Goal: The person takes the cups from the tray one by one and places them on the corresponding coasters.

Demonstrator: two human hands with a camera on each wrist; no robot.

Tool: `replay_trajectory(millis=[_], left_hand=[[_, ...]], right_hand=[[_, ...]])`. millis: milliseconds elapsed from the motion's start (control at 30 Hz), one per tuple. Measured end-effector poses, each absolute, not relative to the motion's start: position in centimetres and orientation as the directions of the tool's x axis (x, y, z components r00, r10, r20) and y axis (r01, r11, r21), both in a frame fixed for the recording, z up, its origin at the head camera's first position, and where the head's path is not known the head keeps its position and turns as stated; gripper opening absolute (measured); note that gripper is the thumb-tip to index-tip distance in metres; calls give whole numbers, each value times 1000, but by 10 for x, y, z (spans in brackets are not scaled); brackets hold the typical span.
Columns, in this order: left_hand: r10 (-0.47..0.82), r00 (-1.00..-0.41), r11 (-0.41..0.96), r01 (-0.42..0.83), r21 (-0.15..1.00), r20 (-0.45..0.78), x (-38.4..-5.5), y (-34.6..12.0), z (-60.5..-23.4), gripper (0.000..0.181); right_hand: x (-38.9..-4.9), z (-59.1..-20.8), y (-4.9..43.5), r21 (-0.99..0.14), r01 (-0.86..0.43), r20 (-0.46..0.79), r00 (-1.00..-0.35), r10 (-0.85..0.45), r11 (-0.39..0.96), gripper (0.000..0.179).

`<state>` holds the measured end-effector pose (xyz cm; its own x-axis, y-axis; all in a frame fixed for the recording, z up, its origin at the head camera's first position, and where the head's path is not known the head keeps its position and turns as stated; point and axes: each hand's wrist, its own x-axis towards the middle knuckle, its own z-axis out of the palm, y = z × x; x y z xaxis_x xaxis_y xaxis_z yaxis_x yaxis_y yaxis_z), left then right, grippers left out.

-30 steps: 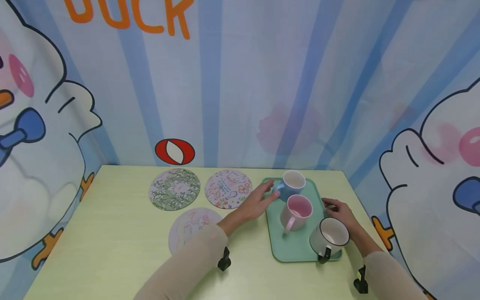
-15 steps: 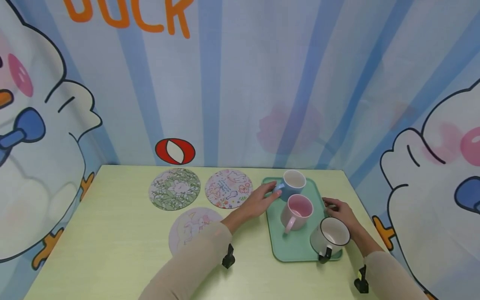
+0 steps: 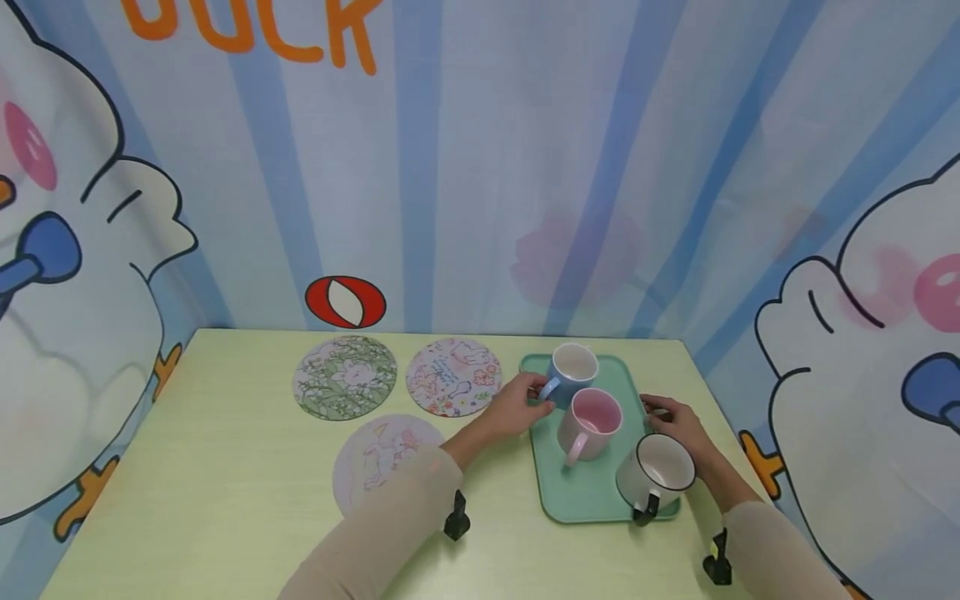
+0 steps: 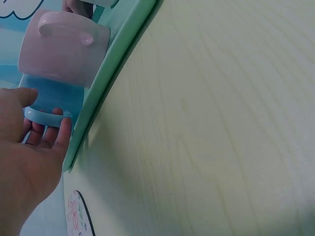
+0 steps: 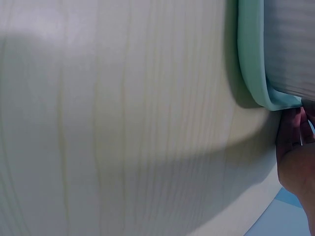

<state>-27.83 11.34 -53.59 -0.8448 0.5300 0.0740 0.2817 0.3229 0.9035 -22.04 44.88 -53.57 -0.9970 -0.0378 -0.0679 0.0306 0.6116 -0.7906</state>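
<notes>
My left hand (image 3: 516, 407) grips the handle of a light blue mug (image 3: 567, 385) at the back of a green tray (image 3: 562, 502). In the left wrist view its fingers curl through the blue handle, with the thumb above. Close in front of the blue mug stands a pink mug (image 3: 587, 432), upright, its handle toward me. A white mug (image 3: 651, 479) with a black rim and black handle stands at the tray's front right corner. At the tray's right edge, my right hand (image 3: 681, 425) holds the rim with bent fingers; the white mug partly hides that wrist.
Left of the tray lie three round patterned mats: a green floral one (image 3: 345, 377), a pink floral one (image 3: 454, 377) and a pale pink one (image 3: 386, 454) partly under my left sleeve. A printed curtain (image 3: 480, 167) hangs behind the pale yellow table (image 3: 202, 467).
My left fingers have closed round the blue mug's handle. The blue mug has shifted slightly left and its handle has turned a little toward me. My right hand has stayed at the tray's edge.
</notes>
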Motion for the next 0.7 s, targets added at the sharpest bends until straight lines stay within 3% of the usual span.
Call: replay_trajectory(millis=[300,700], left_hand=[[525,-846,328,297,897,88,-277,115,-543,21],[504,-858,371,316,873,96,-278,123,-544,28]], right_hand=[[-223,-542,448,-769,8,-45,-998,-41,640,47],[-226,-548,454,-758,-21,-4,-999,-37,652,46]])
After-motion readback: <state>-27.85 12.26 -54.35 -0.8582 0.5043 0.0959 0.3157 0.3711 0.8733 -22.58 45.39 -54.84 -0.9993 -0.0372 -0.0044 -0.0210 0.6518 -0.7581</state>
